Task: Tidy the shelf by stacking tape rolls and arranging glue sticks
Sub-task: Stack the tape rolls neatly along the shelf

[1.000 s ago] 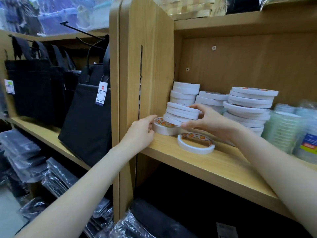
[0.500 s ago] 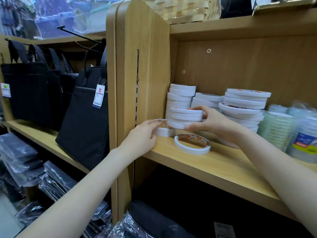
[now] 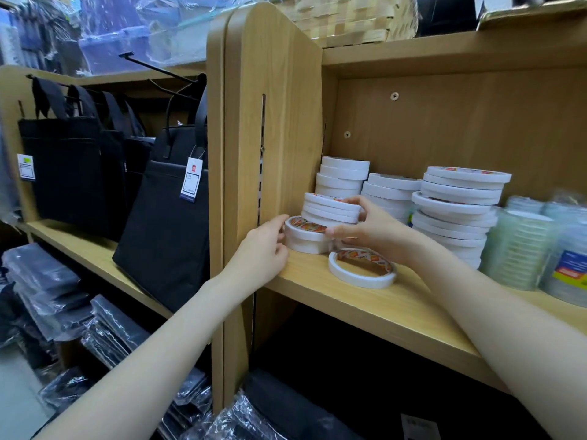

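Observation:
White tape rolls fill the wooden shelf [image 3: 397,312]. My left hand [image 3: 263,249] touches the side of a wide white roll [image 3: 306,238] at the shelf's left front. My right hand [image 3: 368,228] grips a small stack of thin rolls [image 3: 330,208], held tilted just above that wide roll. One loose thin roll [image 3: 362,271] lies flat near the front edge. Taller stacks [image 3: 343,176] [image 3: 460,211] stand behind. No glue sticks are visible.
The upright side panel [image 3: 273,122] bounds the shelf on the left. Clear plastic-wrapped tape packs [image 3: 540,246] stand at the right. Black bags [image 3: 165,211] hang on the neighbouring shelf to the left, with wrapped dark goods [image 3: 63,296] below.
My right hand has brought the small stack leftward, over the wide roll. My left hand stays at the wide roll's side. The camera has shifted slightly.

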{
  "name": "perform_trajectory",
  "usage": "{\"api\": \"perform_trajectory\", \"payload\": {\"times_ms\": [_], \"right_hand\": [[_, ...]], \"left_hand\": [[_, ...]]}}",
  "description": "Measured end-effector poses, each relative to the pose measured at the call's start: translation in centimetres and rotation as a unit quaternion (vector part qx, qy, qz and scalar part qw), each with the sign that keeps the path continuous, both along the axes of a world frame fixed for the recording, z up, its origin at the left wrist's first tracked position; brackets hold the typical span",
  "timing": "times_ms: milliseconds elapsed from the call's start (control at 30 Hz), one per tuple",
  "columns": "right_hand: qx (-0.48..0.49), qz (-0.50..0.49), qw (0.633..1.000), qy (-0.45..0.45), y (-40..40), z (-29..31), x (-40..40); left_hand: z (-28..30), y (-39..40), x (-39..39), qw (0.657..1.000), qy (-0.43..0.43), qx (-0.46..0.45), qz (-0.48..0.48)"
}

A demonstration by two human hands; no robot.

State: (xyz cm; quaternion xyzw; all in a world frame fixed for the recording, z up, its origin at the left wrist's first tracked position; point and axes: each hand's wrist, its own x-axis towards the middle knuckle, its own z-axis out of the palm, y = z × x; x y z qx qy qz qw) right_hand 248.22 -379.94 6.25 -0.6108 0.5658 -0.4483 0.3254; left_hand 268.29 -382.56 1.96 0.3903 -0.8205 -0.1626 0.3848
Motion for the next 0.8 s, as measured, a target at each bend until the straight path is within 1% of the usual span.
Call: {"api": "perform_trajectory", "payload": {"times_ms": [67,167,233,333,400,533,667,733,800], "right_hand": [[-0.012,-0.001,1.000,0.024,0.9,0.3,-0.4],[-0.043,-0.024,0.994,0.096,2.4,0.5,-0.9],[-0.054,-0.067,0.988,0.131,3.1,0.2,-1.2],[-0.090,-0.133,0.969,0.187,3.8,-0.3,-1.6],[-0.114,-0.157,0.956,0.221,4.0,-0.3,-1.8],[-0.115,-0.161,0.943,0.267,3.9,-0.4,-2.1],[-0.133,-0.167,0.932,0.292,3.8,-0.7,-2.3],[-0.126,-0.167,0.927,0.310,3.5,-0.8,-2.4],[-0.105,-0.149,0.925,0.332,3.3,-0.9,-2.2]], "left_hand": [[-0.2,-0.1,-0.1,0.999,-0.006,-0.038,-0.004],[-0.1,-0.7,-0.7,0.996,-0.020,-0.091,0.006],[0.1,-1.1,-1.4,0.992,-0.038,-0.114,0.023],[0.6,-1.4,-2.0,0.985,-0.090,-0.141,0.029],[1.2,-1.5,-2.1,0.984,-0.123,-0.128,0.024],[2.8,-1.5,-2.0,0.974,-0.212,-0.077,0.002],[4.5,-0.6,-1.0,0.959,-0.282,-0.022,-0.035],[4.9,0.0,-0.1,0.952,-0.301,-0.016,-0.048],[5.0,0.5,0.8,0.954,-0.294,-0.015,-0.061]]}}
